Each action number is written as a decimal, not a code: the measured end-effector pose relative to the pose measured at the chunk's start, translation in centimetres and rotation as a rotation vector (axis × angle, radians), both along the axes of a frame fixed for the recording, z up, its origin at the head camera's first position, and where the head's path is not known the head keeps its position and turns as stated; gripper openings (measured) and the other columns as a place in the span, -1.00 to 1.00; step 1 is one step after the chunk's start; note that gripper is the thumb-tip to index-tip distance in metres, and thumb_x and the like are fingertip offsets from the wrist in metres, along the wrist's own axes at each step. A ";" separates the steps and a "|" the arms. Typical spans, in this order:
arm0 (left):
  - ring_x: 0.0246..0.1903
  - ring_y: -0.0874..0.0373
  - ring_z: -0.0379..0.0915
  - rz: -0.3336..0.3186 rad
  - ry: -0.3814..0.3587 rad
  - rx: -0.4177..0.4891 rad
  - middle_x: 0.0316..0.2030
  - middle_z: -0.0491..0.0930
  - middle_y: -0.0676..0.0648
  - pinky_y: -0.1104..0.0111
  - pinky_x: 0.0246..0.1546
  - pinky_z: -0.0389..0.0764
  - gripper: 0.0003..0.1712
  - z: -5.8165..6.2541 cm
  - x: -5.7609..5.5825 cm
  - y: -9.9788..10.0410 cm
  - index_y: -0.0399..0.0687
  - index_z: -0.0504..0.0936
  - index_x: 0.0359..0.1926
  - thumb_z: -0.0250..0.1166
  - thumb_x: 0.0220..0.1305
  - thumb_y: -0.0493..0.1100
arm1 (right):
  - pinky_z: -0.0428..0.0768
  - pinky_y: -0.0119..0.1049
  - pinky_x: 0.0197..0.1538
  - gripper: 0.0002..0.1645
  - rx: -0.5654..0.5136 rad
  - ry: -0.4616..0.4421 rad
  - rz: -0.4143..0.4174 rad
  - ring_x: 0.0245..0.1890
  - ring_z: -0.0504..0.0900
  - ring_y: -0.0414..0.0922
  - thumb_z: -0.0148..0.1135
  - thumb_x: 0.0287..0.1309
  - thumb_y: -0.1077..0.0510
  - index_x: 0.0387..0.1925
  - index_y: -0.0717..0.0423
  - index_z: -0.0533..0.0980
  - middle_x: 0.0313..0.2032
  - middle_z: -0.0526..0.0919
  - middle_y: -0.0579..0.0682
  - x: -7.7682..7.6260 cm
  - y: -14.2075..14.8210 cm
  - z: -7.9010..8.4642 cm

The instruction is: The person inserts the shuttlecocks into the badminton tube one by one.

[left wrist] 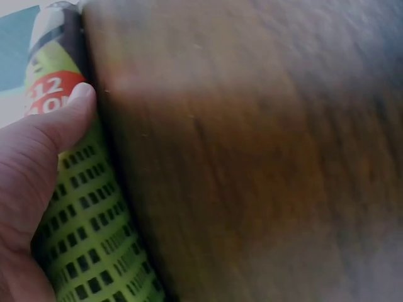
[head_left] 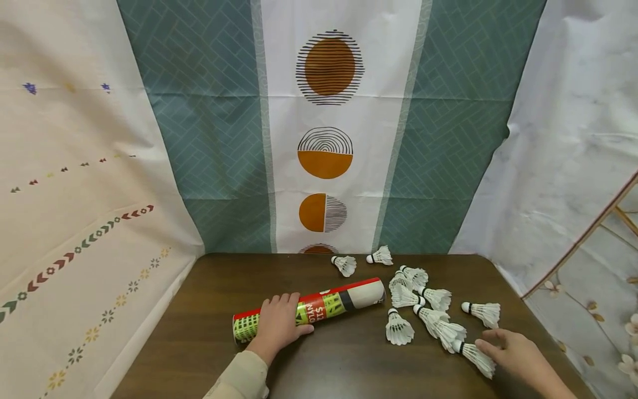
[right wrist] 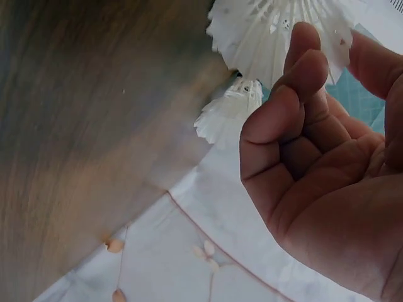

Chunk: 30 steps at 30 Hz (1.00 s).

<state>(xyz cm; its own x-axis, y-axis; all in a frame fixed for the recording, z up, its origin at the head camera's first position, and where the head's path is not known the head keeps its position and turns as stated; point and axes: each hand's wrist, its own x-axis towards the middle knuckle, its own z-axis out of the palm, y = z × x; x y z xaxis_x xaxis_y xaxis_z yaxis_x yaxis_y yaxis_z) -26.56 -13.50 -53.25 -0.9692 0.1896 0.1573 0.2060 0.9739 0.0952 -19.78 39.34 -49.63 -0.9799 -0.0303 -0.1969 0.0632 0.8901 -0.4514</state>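
Observation:
A printed shuttlecock tube [head_left: 319,307] in red, green and white lies slantwise on the table. My left hand [head_left: 280,322] grips it near its green end, fingers over the top and thumb [left wrist: 79,104] along the near side. My right hand [head_left: 515,352] is at the right, loosely bent, beside the nearest white shuttlecock [head_left: 476,359]. Its thumb tip overlaps that shuttlecock's feathers in the head view. From the right wrist, a shuttlecock skirt [right wrist: 271,38] shows behind the fingers [right wrist: 271,119], with the thumb apart from them.
Several shuttlecocks [head_left: 438,327] lie in a loose group right of the tube. One shuttlecock [head_left: 484,313] sits farther right, and two stand near the back edge, one of them a shuttlecock [head_left: 345,266] left of the other. Patterned cloths [head_left: 324,166] hang around the brown table [head_left: 199,310].

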 end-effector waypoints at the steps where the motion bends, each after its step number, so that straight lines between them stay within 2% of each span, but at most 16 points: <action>1: 0.12 -0.21 0.62 0.002 0.007 -0.007 0.15 0.70 -0.19 -0.16 0.18 0.58 0.11 -0.2 -0.1 0.0 -0.06 0.55 0.32 0.51 -0.04 0.60 | 0.72 0.10 -0.13 -0.32 0.000 0.011 -0.003 -0.15 0.81 0.13 0.27 0.49 -0.17 0.18 0.42 0.59 -0.12 0.82 0.26 0.0 0.0 -0.1; 8: 0.00 -0.18 0.66 0.024 0.022 -0.026 0.04 0.73 -0.16 -0.09 0.11 0.63 0.15 -0.5 -0.8 0.2 -0.05 0.59 0.22 0.50 -0.16 0.69 | 0.70 0.10 -0.16 -0.42 0.007 0.112 -0.015 -0.19 0.81 0.11 0.39 0.39 -0.10 0.13 0.32 0.63 -0.20 0.84 0.18 0.0 0.1 -0.4; 14: -0.11 -0.12 0.68 0.003 0.032 -0.043 -0.08 0.75 -0.12 -0.02 -0.01 0.67 0.05 -0.4 -1.2 -0.3 -0.05 0.61 0.15 0.53 -0.11 0.63 | 0.68 0.07 -0.18 -0.47 0.018 0.156 -0.034 -0.22 0.78 0.03 0.39 0.40 -0.05 0.15 0.30 0.63 -0.23 0.83 0.08 0.0 -0.3 -0.2; 19: -0.20 -0.06 0.68 -0.026 0.056 -0.056 -0.14 0.74 -0.08 0.04 -0.08 0.69 -0.07 -0.3 -1.3 -0.6 -0.03 0.61 0.06 0.57 -0.07 0.55 | 0.68 0.08 -0.19 -0.49 0.028 0.203 -0.055 -0.23 0.79 0.05 0.40 0.40 -0.02 0.15 0.29 0.64 -0.23 0.83 0.14 0.1 -0.5 0.3; 25: -0.25 -0.01 0.65 -0.034 0.071 -0.074 -0.18 0.72 -0.06 0.07 -0.10 0.69 -0.07 -0.3 -1.3 -0.7 -0.03 0.61 0.04 0.56 -0.08 0.56 | 0.63 -0.05 -0.29 -0.44 0.030 0.244 -0.100 -0.31 0.75 -0.03 0.39 0.42 -0.03 0.20 0.33 0.61 -0.23 0.83 0.18 0.5 -0.3 1.2; 30: -0.22 -0.01 0.66 -0.038 0.073 -0.081 -0.18 0.72 -0.06 0.06 -0.07 0.69 -0.07 -0.6 -1.4 -0.6 -0.03 0.61 0.04 0.55 -0.07 0.57 | 0.65 0.00 -0.30 -0.43 0.021 0.291 -0.182 -0.26 0.79 0.13 0.39 0.41 0.01 0.22 0.36 0.59 -0.16 0.82 0.30 0.9 -0.1 2.1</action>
